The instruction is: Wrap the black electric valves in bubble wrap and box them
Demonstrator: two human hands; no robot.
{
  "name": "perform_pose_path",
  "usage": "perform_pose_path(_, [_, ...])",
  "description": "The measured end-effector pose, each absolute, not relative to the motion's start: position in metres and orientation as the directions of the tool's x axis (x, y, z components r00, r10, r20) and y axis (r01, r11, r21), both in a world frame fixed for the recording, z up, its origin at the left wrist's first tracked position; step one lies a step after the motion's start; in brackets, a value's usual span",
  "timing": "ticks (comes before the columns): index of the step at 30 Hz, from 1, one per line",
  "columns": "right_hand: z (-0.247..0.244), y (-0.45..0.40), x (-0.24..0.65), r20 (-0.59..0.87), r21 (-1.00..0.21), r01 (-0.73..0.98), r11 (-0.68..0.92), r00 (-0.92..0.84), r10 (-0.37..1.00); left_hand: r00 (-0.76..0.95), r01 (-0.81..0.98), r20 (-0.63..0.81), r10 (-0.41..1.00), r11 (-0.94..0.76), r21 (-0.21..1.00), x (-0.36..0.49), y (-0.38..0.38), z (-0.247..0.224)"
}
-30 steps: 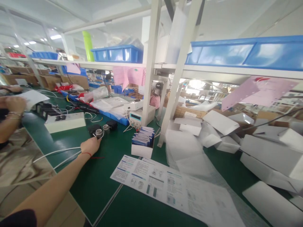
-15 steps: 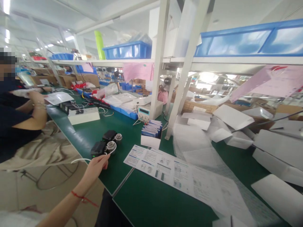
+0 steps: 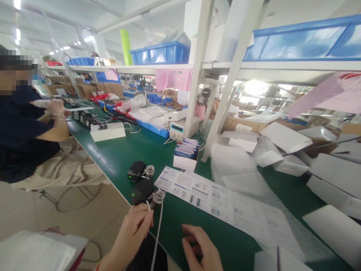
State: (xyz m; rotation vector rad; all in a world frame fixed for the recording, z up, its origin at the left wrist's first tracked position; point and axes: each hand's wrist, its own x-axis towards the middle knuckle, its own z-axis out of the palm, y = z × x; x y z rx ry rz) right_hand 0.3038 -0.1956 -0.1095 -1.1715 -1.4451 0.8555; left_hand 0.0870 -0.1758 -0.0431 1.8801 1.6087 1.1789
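Observation:
My left hand (image 3: 134, 227) is closed at the near side of a black device (image 3: 143, 190) with a green light and a round metal fitting (image 3: 158, 196). Its fingers pinch a white cable (image 3: 149, 205) beside that fitting. From the fitting, the cable's length hangs down over the table edge toward me. A second, similar black device (image 3: 136, 171) with its own metal fitting (image 3: 149, 171) stands just behind. Over the green tabletop, my right hand (image 3: 201, 248) is held with fingers apart and bent, nothing in it, right of the hanging cable.
A printed sheet (image 3: 197, 192) lies across the table to the right. Behind it stand a white box of booklets (image 3: 184, 162) and a meter (image 3: 176, 132). White cartons (image 3: 284, 137) are heaped at right. At left sits a co-worker (image 3: 31, 124) near a white box (image 3: 108, 131).
My right hand has come into view. My left hand and the nearer device have shifted toward me and right, closer to the printed sheet. The cable now hangs over the edge. The view has shifted.

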Motion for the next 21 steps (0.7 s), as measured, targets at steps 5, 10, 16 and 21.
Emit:
perform_pose_path(5, [-0.109,-0.194,0.310,0.188,-0.973,0.169,0.158,0.182,0.965,0.279,0.524,0.668,0.690,-0.692,0.496,0.139,-0.190,-0.058])
perform_pose_path(10, [-0.105,-0.203,0.339,0.090,-0.978,0.198,0.063,0.133,0.987,0.530,0.247,0.668,0.523,-0.848,0.468,0.182,-0.203,-0.121])
perform_pose_path(16, [-0.090,-0.220,0.351,0.040,-0.998,0.064,0.025,0.243,0.969,0.598,0.043,0.629,0.498,-0.803,0.594,0.177,-0.215,-0.109])
perform_pose_path(21, [-0.087,-0.238,0.338,0.237,-0.970,0.143,0.199,0.340,0.910,0.236,0.256,0.476,0.847,-0.527,0.810,0.170,-0.215,-0.067])
